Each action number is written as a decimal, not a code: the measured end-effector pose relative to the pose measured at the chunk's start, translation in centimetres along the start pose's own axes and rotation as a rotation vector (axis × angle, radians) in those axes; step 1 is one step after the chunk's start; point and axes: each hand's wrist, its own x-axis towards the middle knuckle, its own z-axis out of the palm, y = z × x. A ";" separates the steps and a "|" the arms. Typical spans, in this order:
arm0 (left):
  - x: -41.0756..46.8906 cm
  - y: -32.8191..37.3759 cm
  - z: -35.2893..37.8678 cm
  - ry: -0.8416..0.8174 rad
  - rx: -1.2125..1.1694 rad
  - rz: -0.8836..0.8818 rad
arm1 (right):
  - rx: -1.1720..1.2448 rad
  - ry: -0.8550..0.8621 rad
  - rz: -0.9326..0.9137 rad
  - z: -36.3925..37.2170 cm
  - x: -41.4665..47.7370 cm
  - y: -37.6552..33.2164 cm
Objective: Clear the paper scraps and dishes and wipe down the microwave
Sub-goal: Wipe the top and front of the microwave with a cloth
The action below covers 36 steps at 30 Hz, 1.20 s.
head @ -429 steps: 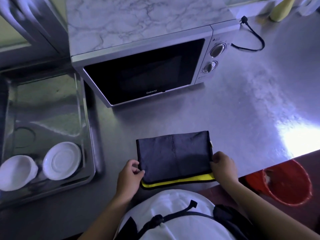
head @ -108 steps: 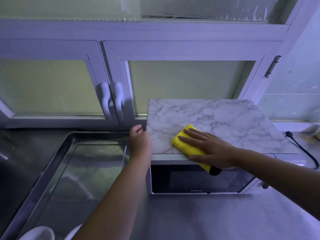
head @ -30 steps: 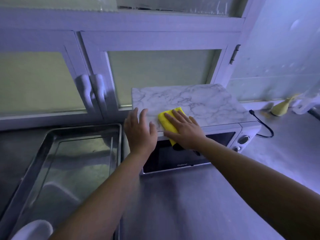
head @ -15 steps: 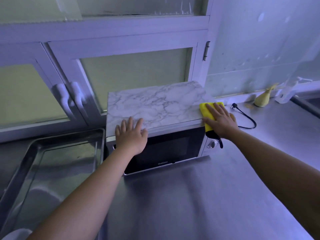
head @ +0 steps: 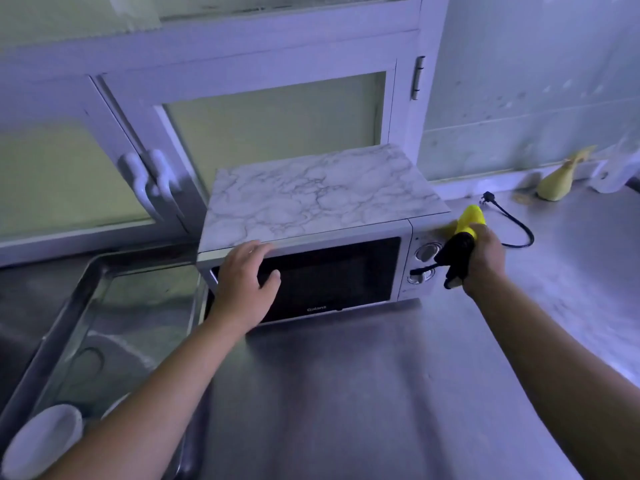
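The microwave point(head: 322, 202) has a marble-patterned top and a dark door, and stands on the steel counter against the cabinet. My left hand point(head: 242, 282) rests flat on its front top-left edge, fingers spread over the door's upper corner. My right hand point(head: 483, 261) grips the folded yellow and black cloth point(head: 462, 244) and holds it against the microwave's right side, beside the two control knobs. A white dish point(head: 40, 441) lies in the sink at the lower left, with a second one partly hidden behind my left forearm.
The steel sink point(head: 100, 327) lies left of the microwave. The microwave's unplugged black power cord point(head: 512, 226) trails on the counter point(head: 346, 393) to the right. A yellowish bottle point(head: 557, 185) stands by the back wall. Cabinet doors with white handles point(head: 152, 181) rise behind.
My right hand slid the cloth off the top's right edge down onto the microwave's right side and now grips it bunched. My left hand shifted slightly down over the front edge.
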 end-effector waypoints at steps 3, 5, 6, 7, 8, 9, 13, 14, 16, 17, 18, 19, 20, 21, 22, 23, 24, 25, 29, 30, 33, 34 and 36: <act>-3.0 -0.2 0.1 -0.091 -0.051 -0.057 | 0.230 -0.120 0.179 -3.0 -2.5 4.1; -4.1 -1.0 0.1 -0.125 -0.037 -0.077 | 0.299 -0.208 0.351 -4.6 -4.7 7.5; -4.3 -1.3 -0.1 -0.129 -0.029 -0.077 | 0.316 -0.241 0.443 -5.1 -5.6 9.2; -4.2 -1.8 -0.4 -0.122 -0.027 -0.077 | 0.335 -0.268 0.518 -5.3 -6.5 10.4; -3.9 -2.2 -0.8 -0.104 -0.034 -0.089 | 0.349 -0.285 0.592 -5.1 -7.3 11.1; -3.4 -2.6 -1.1 -0.077 -0.049 -0.117 | 0.361 -0.313 0.664 -4.8 -8.0 11.3; -0.1 -4.4 -3.3 0.077 -0.086 -0.245 | 0.372 -0.424 0.698 -3.2 -10.1 9.8; 1.0 -5.1 -3.8 0.085 -0.084 -0.257 | 0.358 -0.403 0.658 -2.6 -10.3 9.2; 3.3 -6.4 -4.6 0.052 -0.070 -0.259 | 0.315 -0.294 0.522 -0.8 -10.6 8.2; 4.5 -7.1 -4.8 0.017 -0.063 -0.252 | 0.321 -0.180 0.410 0.3 -10.6 8.0; 5.5 -7.6 -4.7 -0.019 -0.055 -0.252 | 0.332 -0.037 0.269 1.2 -10.3 7.6; 6.4 -8.0 -4.6 -0.057 -0.051 -0.261 | 0.308 0.102 0.097 2.2 -10.2 6.9; 7.3 -8.5 -4.4 -0.096 -0.051 -0.270 | 0.249 0.210 -0.090 3.5 -10.1 6.3; 8.3 -8.9 -4.0 -0.136 -0.048 -0.279 | 0.183 0.279 -0.244 4.8 -9.8 5.8; 9.3 -9.3 -3.5 -0.177 -0.039 -0.288 | 0.123 0.313 -0.339 6.3 -9.3 5.6; 10.2 -9.7 -2.9 -0.209 -0.025 -0.296 | 0.058 0.322 -0.372 7.9 -8.7 5.6; 10.9 -10.0 -2.4 -0.232 -0.006 -0.302 | -0.013 0.326 -0.367 9.6 -8.1 5.6; 11.3 -10.4 -1.8 -0.249 0.007 -0.306 | -0.089 0.329 -0.336 11.4 -7.5 5.8; 11.2 -12.1 -0.2 -0.239 -0.022 -0.286 | -0.097 0.453 -0.168 17.2 -7.0 7.6; 11.2 -12.4 0.0 -0.235 -0.005 -0.272 | -0.073 0.489 -0.165 18.2 -7.6 8.2; 11.2 -12.7 0.3 -0.235 0.035 -0.251 | -0.031 0.507 -0.212 21.6 -10.0 10.1; 11.2 -12.7 0.3 -0.237 0.038 -0.248 | -0.027 0.500 -0.224 22.6 -10.9 10.6; 11.1 -12.6 0.4 -0.240 0.039 -0.252 | -0.029 0.498 -0.230 24.1 -12.3 11.2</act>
